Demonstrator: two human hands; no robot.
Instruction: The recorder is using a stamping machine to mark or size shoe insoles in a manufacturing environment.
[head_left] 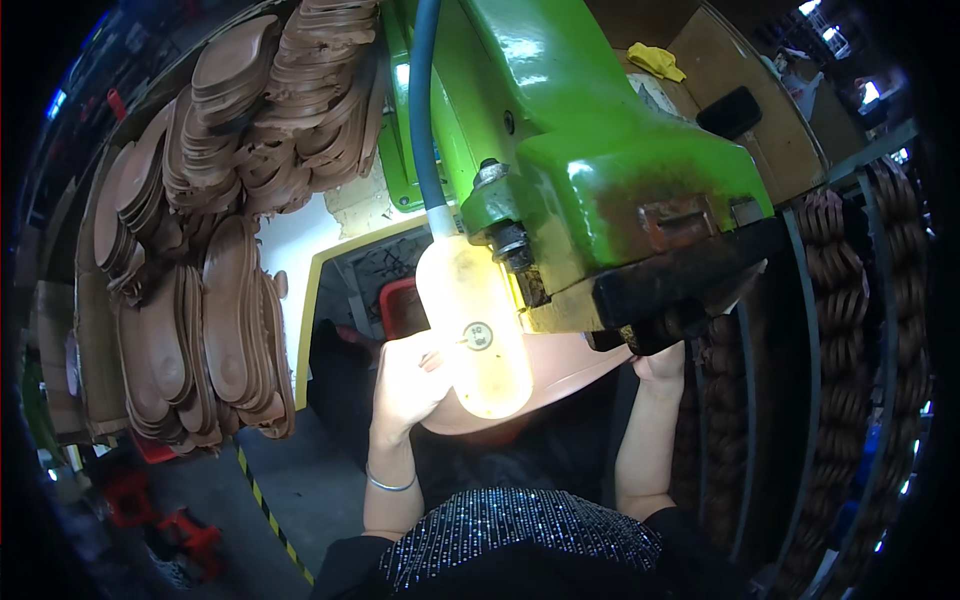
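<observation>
Between my two hands stretches a smooth pinkish-brown sole [572,372], its middle lying under the machine head. My left hand [412,378], washed out by bright light, is closed at the sole's left end with its fingers curled. At the other end, my right hand [660,366] is closed on the sole's edge; the machine hides most of its fingers. A glowing oval lamp [490,375] on a blue flexible neck [426,110] covers part of the sole and sits against my left fingers. The green machine [610,150] has a dark, worn front end over the sole.
Piles of brown soles with ragged edges [240,310] fill the left side. Racks with stacked brown pieces [840,300] stand at the right. A cardboard box [795,130] holding a dark object and a yellow cloth [656,62] is behind the machine. Yellow-black tape [262,500] marks the floor.
</observation>
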